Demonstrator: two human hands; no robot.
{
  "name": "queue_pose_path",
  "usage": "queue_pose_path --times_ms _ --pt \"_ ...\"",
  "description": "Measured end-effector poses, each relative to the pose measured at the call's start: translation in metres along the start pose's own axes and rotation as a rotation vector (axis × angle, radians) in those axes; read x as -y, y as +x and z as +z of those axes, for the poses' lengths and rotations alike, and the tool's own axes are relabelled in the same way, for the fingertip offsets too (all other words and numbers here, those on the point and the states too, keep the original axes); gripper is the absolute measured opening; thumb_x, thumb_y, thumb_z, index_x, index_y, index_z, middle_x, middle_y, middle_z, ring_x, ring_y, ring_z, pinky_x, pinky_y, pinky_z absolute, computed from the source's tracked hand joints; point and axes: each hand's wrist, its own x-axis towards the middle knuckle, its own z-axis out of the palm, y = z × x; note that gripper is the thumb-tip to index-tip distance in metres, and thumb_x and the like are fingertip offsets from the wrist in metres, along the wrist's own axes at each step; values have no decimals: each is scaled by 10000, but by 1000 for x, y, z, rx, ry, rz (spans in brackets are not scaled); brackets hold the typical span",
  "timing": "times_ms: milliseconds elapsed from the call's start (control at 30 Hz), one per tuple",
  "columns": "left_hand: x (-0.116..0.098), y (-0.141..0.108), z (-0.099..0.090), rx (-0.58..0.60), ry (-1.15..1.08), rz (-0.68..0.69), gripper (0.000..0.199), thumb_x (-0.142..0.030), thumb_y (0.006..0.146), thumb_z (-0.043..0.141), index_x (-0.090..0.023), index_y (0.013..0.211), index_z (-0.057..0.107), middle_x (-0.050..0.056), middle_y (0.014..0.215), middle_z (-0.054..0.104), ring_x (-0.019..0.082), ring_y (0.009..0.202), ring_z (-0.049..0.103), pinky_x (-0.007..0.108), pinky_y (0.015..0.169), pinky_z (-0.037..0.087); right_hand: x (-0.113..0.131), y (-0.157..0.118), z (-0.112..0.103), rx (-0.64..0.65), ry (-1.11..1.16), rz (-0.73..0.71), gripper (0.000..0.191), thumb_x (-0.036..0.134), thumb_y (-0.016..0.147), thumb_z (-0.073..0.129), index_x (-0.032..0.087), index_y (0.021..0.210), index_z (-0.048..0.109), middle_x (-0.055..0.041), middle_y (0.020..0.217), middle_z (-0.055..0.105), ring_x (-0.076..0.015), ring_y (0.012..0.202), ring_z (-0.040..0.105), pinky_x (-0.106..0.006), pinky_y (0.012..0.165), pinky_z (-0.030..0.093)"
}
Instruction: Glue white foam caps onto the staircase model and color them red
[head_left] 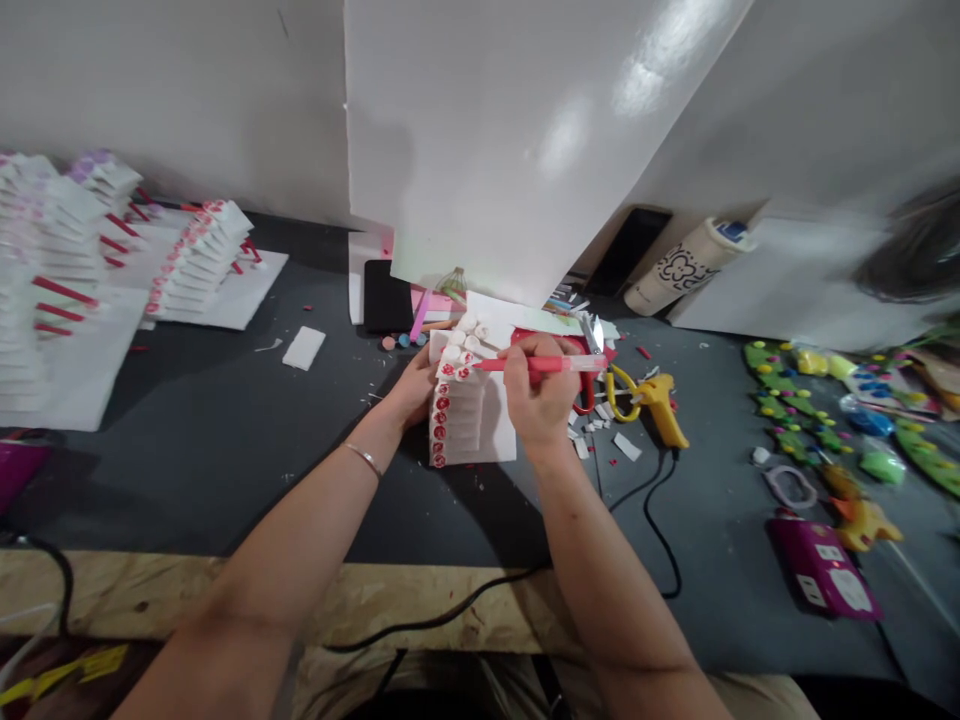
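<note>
A red marker (pixel 551 364) lies in the grip of my right hand (pixel 544 395), its tip touching or very near the rolled paper ends. Those rolls belong to a white paper model (pixel 461 425) on a white board, and several ends along its left edge bear red markings. The upper rolls look plain white. My left hand (pixel 416 385) holds the model's left side, its fingertips partly hidden behind it.
Finished-looking paper models (pixel 202 255) stand on the left. Beyond the model lie a black phone (pixel 386 297) and pens. To the right are red-handled scissors, a yellow glue gun (pixel 661 410) with its cord, paper scraps, a cup (pixel 686 268) and a purple power box (pixel 823 568).
</note>
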Motion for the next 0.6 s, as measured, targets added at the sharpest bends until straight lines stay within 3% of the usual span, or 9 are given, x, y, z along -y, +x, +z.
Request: queue_pose_path --times_ms 267,600 --pt "-3 -2 4 -16 4 -21 576 -107 457 912 -175 1003 743 10 772 771 168 643 684 270 648 564 2 0 1 -10 7 24 217 247 907 510 238 711 605 28 675 667 -175 686 591 -399 794 413" --pt "0 1 -1 -19 22 -9 590 -148 514 919 -171 1075 739 48 840 783 204 714 709 324 719 580 1 1 4 -37 5 24 223 268 906 511 241 704 601 31 663 673 -176 666 590 -401 789 394"
